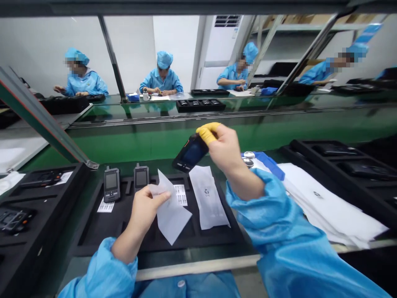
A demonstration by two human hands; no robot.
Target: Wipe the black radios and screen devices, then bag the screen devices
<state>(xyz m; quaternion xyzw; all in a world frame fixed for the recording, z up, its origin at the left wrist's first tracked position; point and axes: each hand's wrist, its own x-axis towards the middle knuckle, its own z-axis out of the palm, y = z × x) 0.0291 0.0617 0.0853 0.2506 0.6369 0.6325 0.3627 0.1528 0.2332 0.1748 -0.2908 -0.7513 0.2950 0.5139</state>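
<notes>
My right hand (226, 151), with yellow finger cots on its thumb and finger, pinches a black handheld radio (192, 154) by its upper end. The radio hangs tilted in the air, its dark screen toward me. Between the thumb and fingers of my left hand (143, 213) is a thin white bag (173, 219), creased and angled. Below both hands lies a black foam tray (102, 234). On it rest two more radios, one at the left (112, 185) and one beside it (142, 176), label sheets (180, 194) and a flat white bag (209, 200) with a printed recycling mark.
At the right lies a stack of white bags (328, 203), with a blue bin (269, 164) behind it. Foam trays with devices stand at the far left (40, 236) and far right (344, 159). Several co-workers in blue sit across the green conveyor (149, 140). A slanted metal post (46, 120) rises at left.
</notes>
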